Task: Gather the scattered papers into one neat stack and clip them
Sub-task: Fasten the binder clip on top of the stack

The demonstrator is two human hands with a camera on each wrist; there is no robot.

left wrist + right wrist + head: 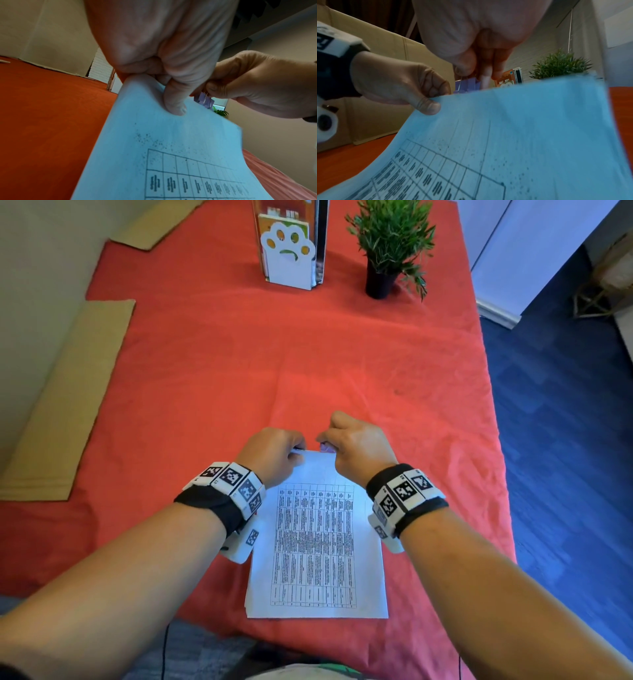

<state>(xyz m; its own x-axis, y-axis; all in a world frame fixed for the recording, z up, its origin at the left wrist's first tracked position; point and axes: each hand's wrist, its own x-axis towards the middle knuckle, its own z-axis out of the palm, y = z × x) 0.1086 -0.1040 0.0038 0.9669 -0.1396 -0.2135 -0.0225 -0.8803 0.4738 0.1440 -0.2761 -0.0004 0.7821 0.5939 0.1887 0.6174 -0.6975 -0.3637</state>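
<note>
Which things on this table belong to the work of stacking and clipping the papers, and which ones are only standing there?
Part of the job:
- paper stack, far edge lifted
- purple binder clip, at that far edge
- left hand, pinching the stack's far left corner
- right hand, holding the clip

Only standing by:
- potted plant
- paw-shaped book holder
- cardboard pieces
- red tablecloth

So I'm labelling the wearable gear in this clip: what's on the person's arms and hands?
Both forearms are bare, no sleeves or gloves. The left wrist and right wrist each carry a black fabric band ringed with white blocks printed with black square code markers. A thin dark cable hangs below the left forearm.
</note>
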